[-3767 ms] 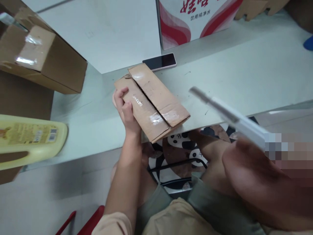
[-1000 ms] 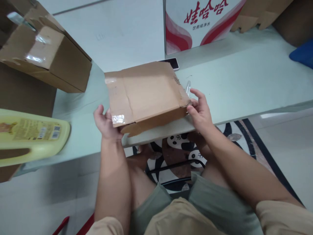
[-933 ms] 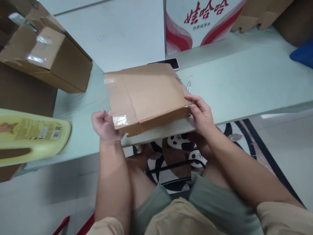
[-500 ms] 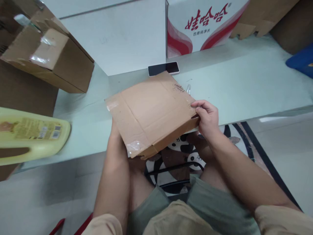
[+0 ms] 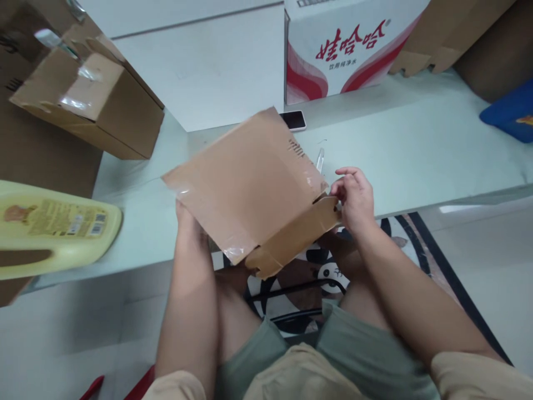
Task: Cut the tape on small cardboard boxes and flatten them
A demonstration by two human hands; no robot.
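Note:
A flat brown cardboard box is held tilted above the table's front edge, with clear tape at its corners and dark printed marks on its far right side. Its front flap hangs folded outward. My left hand grips the box at its left side, the fingers hidden beneath it. At the right end of the flap is my right hand, its fingers curled against the cardboard edge. A small clear-handled tool, its kind unclear, lies just behind the box.
A phone lies partly behind the box. White cartons, including a red-printed one, line the back of the table. A taped brown box and a yellow jug stand left; a blue container is far right.
The box has turned and shifted slightly left, covering more of the phone. Its front flap has swung outward. My right hand's fingers have moved from the top edge onto the flap's end.

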